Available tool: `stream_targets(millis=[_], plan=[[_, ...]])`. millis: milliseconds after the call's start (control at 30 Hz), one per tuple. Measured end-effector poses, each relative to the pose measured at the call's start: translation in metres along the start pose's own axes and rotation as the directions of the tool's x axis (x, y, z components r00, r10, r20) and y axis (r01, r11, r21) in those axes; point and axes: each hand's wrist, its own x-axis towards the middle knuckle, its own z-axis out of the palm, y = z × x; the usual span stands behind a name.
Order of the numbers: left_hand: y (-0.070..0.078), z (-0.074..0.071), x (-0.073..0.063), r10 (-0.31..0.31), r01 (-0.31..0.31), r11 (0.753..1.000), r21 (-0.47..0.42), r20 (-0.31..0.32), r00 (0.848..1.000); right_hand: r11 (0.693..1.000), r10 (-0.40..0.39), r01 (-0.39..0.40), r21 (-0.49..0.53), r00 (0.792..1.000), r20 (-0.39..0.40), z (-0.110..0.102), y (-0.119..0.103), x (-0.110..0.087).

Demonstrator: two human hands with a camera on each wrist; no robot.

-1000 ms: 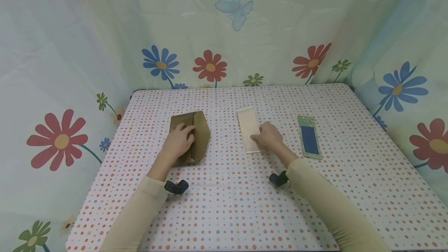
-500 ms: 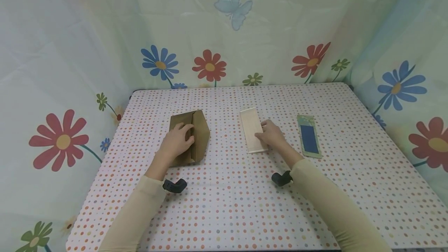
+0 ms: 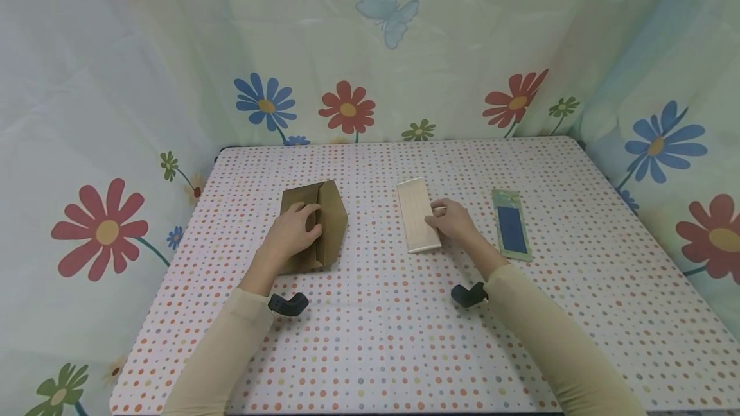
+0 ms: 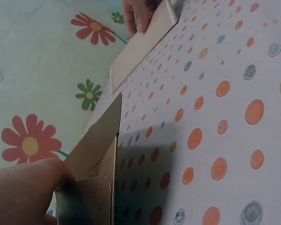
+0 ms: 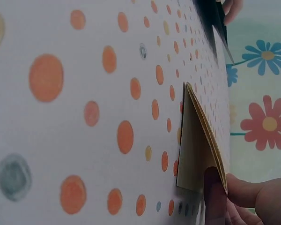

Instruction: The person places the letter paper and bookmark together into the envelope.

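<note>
A brown paper envelope [image 3: 334, 226] lies on the left side of the table, its pointed flap opened out to the right. My left hand [image 3: 291, 231] is over it and grips the edge of its mouth; the left wrist view shows the pocket [image 4: 100, 180] gaping beside that hand. Right of centre, a cream folded paper [image 3: 415, 214] is pinched at its right edge by my right hand [image 3: 453, 222]. Seen from the right wrist, the folded paper [image 5: 194, 145] is raised on that edge, its layers spreading like a narrow V between thumb and fingers.
A green card with a dark blue panel [image 3: 511, 228] lies to the right of my right hand. Everything rests on a table with a dotted cloth [image 3: 370, 339]. A flower-printed curtain [image 3: 462, 37] encloses the back and both sides. Black wrist cameras [image 3: 288, 305] hang beneath the sleeves.
My right hand has shifted slightly right, and the folded paper moved a little right with it, its right edge now lifted. The left hand and envelope stay nearly in place.
</note>
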Motion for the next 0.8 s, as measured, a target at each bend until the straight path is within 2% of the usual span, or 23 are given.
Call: stream_targets(millis=[267, 500, 800], plan=[[0.0004, -0.0006, -0.0002, -0.005, 0.005, 1.000, 0.002, 0.010, 1.000, 0.998, 0.000, 0.001, 0.055, 1.000, -0.009, 0.0034, -0.0005, -0.0014], [0.0007, -0.0003, -0.0001, -0.009, 0.009, 1.000, 0.010, 0.013, 1.000, 0.999, -0.009, 0.010, 0.052, 1.000, -0.009, 0.0041, 0.0008, -0.0011], [0.0010, -0.0004, 0.0000, -0.010, 0.010, 1.000, 0.012, 0.015, 1.000, 0.994, 0.017, -0.015, 0.104, 1.000, -0.016, 0.0075, -0.0036, -0.0021]])
